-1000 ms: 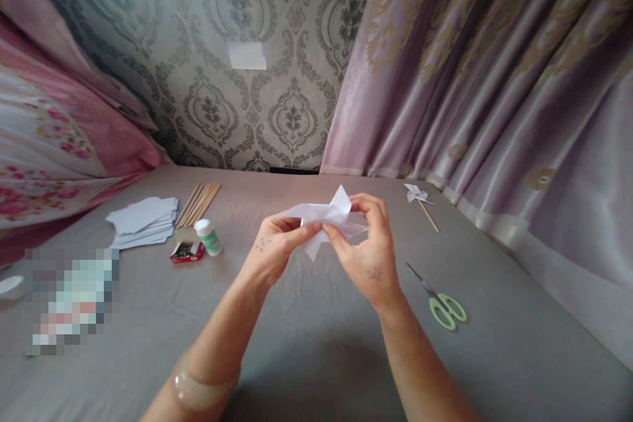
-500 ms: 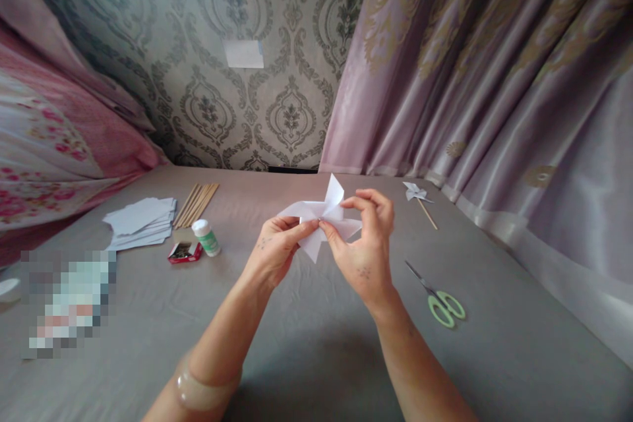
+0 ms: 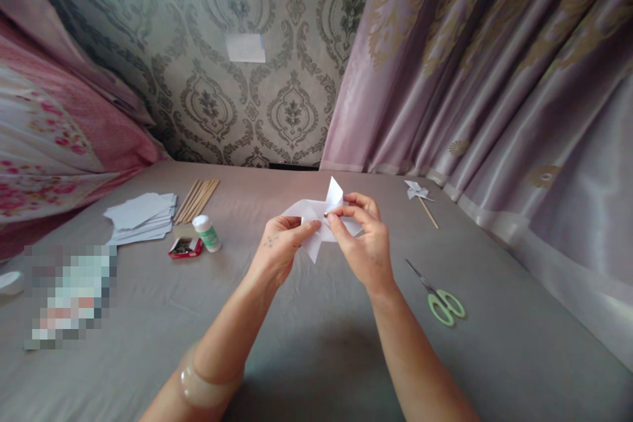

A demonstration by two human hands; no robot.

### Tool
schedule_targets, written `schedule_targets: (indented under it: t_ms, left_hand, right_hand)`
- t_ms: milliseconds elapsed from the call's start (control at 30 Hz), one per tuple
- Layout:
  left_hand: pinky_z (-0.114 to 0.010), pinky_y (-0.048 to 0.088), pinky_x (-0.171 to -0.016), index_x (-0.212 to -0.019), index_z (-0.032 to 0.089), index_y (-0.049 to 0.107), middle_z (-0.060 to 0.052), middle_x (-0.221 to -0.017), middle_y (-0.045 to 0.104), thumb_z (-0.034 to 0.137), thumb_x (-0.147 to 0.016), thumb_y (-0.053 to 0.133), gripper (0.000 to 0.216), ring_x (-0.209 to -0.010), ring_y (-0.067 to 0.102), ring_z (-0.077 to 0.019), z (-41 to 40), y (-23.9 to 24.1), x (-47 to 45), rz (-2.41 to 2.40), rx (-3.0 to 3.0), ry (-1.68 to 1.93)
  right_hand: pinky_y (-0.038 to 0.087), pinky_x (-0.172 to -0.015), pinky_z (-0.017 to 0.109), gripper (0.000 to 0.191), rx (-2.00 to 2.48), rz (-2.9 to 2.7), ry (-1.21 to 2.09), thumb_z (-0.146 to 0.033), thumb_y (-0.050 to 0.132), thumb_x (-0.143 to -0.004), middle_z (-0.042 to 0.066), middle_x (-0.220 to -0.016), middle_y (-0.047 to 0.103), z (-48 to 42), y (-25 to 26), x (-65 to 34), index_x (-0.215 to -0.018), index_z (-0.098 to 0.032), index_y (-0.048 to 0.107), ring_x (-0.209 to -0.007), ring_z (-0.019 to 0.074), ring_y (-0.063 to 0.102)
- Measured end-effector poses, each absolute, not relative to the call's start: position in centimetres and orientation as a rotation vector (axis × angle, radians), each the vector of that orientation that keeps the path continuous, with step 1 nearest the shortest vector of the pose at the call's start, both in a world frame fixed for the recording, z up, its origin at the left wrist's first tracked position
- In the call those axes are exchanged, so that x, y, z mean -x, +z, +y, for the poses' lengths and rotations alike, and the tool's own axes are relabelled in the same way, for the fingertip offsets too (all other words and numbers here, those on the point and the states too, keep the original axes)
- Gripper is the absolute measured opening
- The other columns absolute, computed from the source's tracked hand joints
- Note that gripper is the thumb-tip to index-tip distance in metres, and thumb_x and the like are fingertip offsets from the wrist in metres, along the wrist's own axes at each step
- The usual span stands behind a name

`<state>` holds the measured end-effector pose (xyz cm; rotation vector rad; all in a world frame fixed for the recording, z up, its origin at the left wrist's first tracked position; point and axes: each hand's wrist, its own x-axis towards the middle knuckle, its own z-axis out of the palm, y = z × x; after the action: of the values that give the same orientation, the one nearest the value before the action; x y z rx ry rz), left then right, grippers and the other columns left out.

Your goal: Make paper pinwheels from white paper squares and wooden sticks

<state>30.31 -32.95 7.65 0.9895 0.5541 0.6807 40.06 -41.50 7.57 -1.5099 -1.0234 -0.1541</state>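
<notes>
Both my hands hold a folded white paper pinwheel (image 3: 316,212) up over the grey bed sheet (image 3: 306,343). My left hand (image 3: 279,247) pinches its left side between thumb and fingers. My right hand (image 3: 363,241) pinches at the paper's centre, with thumb and forefinger pressed together there; a small dark point shows at the fingertips, too small to name. One paper blade stands up above the fingers.
A finished pinwheel on a stick (image 3: 419,196) lies at the far right by the curtain (image 3: 494,92). Green-handled scissors (image 3: 438,297) lie right of my forearm. At the left are a stack of white paper (image 3: 141,217), wooden sticks (image 3: 200,198), a small white bottle (image 3: 206,233) and a red box (image 3: 185,248).
My right hand's fingers have closed in from the paper's right edge onto its centre. The paper has risen slightly; the left hand has kept its grip.
</notes>
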Motion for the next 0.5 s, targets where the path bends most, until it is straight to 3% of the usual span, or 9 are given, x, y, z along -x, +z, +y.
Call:
schedule_targets:
  t_ms: [167,500]
  left_hand:
    - [-0.023,0.045,-0.055,-0.067,0.009,0.072,-0.008,-0.063,0.070,0.021,-0.051,0.080,0.022,-0.054,0.060,-0.0132,-32.9,7.7,-30.3,0.580,-0.983,0.697]
    - [-0.022,0.043,-0.054,-0.066,0.010,0.072,-0.007,-0.062,0.069,0.027,-0.051,0.082,0.025,-0.054,0.058,-0.0122,-33.0,7.9,-30.0,0.521,-1.058,0.700]
  right_hand:
    - [0.040,-0.100,0.043,0.011,1.422,-1.043,0.106,-0.033,0.066,-0.077,0.005,-0.108,0.055,-41.6,7.1,-41.5,-0.077,-0.023,0.069,-0.110,0.0214,0.052]
    - [0.040,-0.099,0.047,0.005,1.566,-1.284,-0.137,-0.030,0.066,-0.078,0.005,-0.112,0.051,-42.2,7.4,-41.8,-0.079,-0.027,0.070,-0.110,0.0234,0.049]
